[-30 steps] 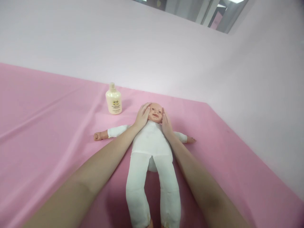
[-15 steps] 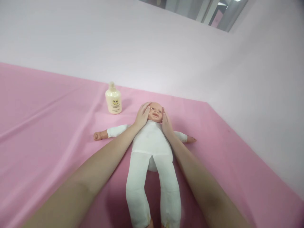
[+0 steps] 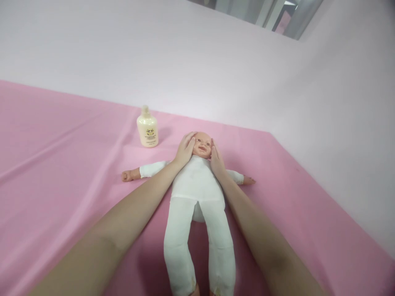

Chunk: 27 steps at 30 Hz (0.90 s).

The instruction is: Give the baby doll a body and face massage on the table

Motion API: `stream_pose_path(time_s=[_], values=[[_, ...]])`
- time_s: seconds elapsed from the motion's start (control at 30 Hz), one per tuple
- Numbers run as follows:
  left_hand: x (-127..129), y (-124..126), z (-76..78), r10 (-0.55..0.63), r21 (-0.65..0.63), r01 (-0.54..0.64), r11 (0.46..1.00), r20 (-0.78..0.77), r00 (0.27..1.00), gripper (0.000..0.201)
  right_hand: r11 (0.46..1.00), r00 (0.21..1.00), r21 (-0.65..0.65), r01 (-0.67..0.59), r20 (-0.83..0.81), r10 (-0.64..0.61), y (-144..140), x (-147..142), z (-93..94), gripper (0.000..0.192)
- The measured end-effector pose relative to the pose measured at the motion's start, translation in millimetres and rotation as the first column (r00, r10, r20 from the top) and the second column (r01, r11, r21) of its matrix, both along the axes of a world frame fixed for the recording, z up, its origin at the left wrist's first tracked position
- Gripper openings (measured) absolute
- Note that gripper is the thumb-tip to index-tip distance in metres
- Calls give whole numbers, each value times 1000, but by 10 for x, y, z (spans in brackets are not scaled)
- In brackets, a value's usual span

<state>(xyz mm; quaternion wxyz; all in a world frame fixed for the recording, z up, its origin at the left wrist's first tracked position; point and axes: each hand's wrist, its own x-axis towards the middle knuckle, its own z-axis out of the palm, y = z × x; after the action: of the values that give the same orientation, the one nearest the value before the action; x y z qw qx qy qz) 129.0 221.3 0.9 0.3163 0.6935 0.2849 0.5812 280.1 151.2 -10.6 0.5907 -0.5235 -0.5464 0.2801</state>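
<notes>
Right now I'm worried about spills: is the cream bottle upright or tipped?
Upright: the cream plastic bottle stands on its base on the pink sheet, cap on top.

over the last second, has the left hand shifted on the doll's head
No. The left hand cups the same side of the doll's head, in the same place relative to the cream bottle standing on the pink sheet.
</notes>
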Motion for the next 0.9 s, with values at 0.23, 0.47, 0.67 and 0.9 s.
stream_pose_path(time_s=[0.23,0.47,0.67,0.9], values=[[-6,1,8,-8,3,8,1000,-5,1000,43,1000,999,-5,19,-29,-20,8,-16,14,62],[-6,10,8,-6,4,6,1000,-12,1000,43,1000,999,3,20,-33,-20,-2,-16,13,60],[-7,-2,12,-15,2,15,1000,9,1000,42,999,999,-33,38,-33,-39,-1,-18,6,59],[-9,4,8,-11,2,11,1000,-3,1000,42,999,999,-21,35,-34,-36,1,-13,0,58]])
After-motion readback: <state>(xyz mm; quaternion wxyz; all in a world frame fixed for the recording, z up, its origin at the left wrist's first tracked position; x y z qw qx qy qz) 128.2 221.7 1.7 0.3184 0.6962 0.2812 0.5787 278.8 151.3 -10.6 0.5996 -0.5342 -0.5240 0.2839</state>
